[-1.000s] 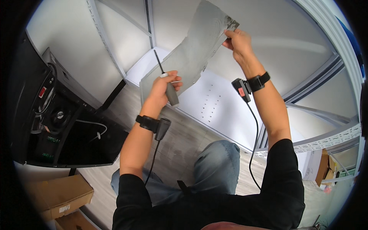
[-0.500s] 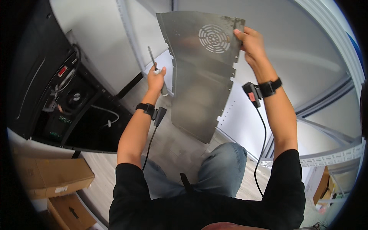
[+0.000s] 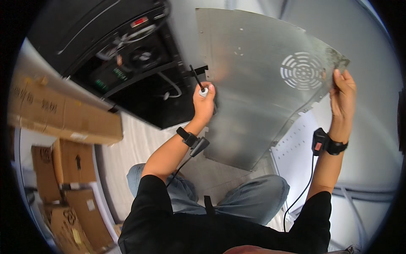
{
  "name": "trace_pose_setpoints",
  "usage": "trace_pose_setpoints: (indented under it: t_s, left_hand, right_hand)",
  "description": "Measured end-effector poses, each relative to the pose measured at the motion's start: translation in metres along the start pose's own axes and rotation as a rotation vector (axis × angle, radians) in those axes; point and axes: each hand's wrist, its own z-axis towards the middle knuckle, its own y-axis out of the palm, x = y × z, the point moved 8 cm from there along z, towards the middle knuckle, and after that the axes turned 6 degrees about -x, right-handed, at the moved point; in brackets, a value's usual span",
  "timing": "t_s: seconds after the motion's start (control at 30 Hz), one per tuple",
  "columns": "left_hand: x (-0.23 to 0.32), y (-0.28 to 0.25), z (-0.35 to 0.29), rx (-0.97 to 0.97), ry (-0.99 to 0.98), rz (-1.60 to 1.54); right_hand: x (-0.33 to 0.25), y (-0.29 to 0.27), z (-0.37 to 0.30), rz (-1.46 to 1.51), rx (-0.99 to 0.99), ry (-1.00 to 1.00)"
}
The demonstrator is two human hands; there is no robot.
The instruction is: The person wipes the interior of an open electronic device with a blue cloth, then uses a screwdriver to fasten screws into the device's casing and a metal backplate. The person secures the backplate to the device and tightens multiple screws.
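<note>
A large grey sheet-metal panel (image 3: 249, 97) with a round slotted vent stands in front of me, tilted. My right hand (image 3: 343, 91) is closed on its upper right corner, thumb on the face. In my left hand (image 3: 204, 106) is a screwdriver (image 3: 196, 78), its dark shaft pointing up and away and its pale handle wrapped by the fingers. That hand sits right at the panel's left edge; whether it also touches the panel I cannot tell. Left of it is an open black machine cabinet (image 3: 139, 91) with a fan, cables and green circuit parts inside.
A long cardboard box (image 3: 63, 110) lies at the left, with more cardboard boxes (image 3: 80, 161) below it. A white perforated panel (image 3: 294, 148) stands behind the metal sheet. Grey-white wall panels (image 3: 372, 76) bound the right side. My knees (image 3: 262, 194) are below the sheet.
The view has turned left, bringing more of the cabinet and boxes in. The metal panel is tilted more to the right and its face is turned more toward me; both hands keep their holds.
</note>
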Motion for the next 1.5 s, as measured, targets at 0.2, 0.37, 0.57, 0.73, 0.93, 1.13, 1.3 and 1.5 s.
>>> trace_pose_setpoints:
  t_s: [0.2,0.37,0.57,0.73,0.93,1.13,1.3,1.5]
  left_hand:
    - [0.051,-0.051,-0.062,0.200,-0.025,0.029]
    - [0.070,-0.103,-0.108,0.337,-0.040,0.002]
    - [0.057,-0.194,-0.108,0.345,-0.038,0.030]
    - [0.075,-0.233,-0.096,0.434,0.001,0.061]
    - [0.071,-0.266,-0.080,0.615,0.012,0.030]
    - [0.065,-0.270,-0.073,0.680,-0.006,0.025]
    - [0.075,-0.262,-0.069,0.711,-0.003,-0.073]
    - [0.080,-0.276,-0.064,0.726,-0.003,-0.070]
  right_hand:
    - [-0.017,0.039,0.011,0.111,-0.197,0.013]
    - [0.003,0.104,-0.002,0.138,-0.333,0.056]
    - [0.047,0.191,-0.008,0.179,-0.282,0.096]
    - [0.067,0.253,-0.002,0.214,-0.301,0.141]
    - [0.091,0.284,0.010,0.228,-0.266,0.087]
    - [0.092,0.290,0.007,0.057,0.010,-0.080]
    - [0.074,0.280,0.000,-0.185,0.212,-0.299]
    - [0.058,0.273,-0.026,-0.323,0.215,-0.527]
